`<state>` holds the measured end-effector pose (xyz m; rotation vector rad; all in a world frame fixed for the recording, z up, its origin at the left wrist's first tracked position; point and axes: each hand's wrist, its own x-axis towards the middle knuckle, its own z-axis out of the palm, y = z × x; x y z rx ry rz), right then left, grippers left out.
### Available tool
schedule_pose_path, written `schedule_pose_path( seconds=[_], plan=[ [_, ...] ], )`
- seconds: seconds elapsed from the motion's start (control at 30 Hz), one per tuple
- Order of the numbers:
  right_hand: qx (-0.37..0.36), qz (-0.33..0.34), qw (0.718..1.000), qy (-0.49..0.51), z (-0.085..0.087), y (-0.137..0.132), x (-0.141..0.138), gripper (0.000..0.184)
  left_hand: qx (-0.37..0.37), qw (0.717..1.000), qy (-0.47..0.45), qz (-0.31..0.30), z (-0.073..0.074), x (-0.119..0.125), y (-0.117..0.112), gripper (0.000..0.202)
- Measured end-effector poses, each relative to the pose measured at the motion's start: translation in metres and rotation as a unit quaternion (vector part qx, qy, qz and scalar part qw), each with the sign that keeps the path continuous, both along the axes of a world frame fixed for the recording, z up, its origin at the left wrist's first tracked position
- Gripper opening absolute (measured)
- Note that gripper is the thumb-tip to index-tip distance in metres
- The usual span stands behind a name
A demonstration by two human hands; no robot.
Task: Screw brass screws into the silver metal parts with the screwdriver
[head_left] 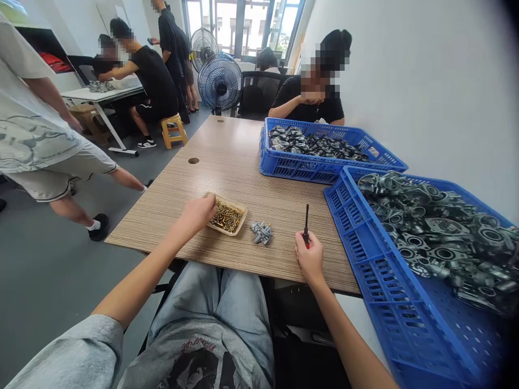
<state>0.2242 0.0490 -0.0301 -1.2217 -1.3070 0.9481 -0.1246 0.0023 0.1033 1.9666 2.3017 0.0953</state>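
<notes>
My left hand [197, 212] reaches into a small beige tray [242, 212] of brass screws, fingers curled and pinched among them; what they pinch is hidden. My right hand [309, 255] rests on the wooden table [227, 167] and grips a small screwdriver [306, 220] with a black shaft pointing away from me. Between the hands lies a small grey metal casting [261, 232], untouched.
A blue crate [375, 281] of grey metal castings stands at my right, a second blue crate [308, 167] behind it. A person sits at the table's far end. Other people stand and sit at the left, near two fans [220, 82].
</notes>
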Motion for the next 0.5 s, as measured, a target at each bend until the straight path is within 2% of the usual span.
schedule_pose_path(
  seconds=[0.13, 0.27, 0.37, 0.5],
  plan=[
    [0.0, -0.001, 1.0, -0.001, -0.001, 0.0, 0.001, 0.036, 0.052, 0.987, -0.128, -0.082, 0.001, 0.021, -0.015, 0.011],
    [0.001, 0.001, 1.0, -0.003, -0.002, 0.0, 0.002, 0.036, 0.075, 0.961, -0.218, -0.151, -0.008, 0.046, -0.026, 0.007],
    [0.003, 0.001, 1.0, -0.003, -0.003, 0.0, 0.002, 0.036, 0.092, 0.948, -0.245, -0.18, -0.018, 0.061, -0.024, 0.006],
    [0.006, 0.0, 1.0, -0.006, -0.004, 0.002, 0.002, 0.036, 0.076, 0.948, -0.238, -0.199, -0.027, 0.077, -0.016, 0.017]
  ],
)
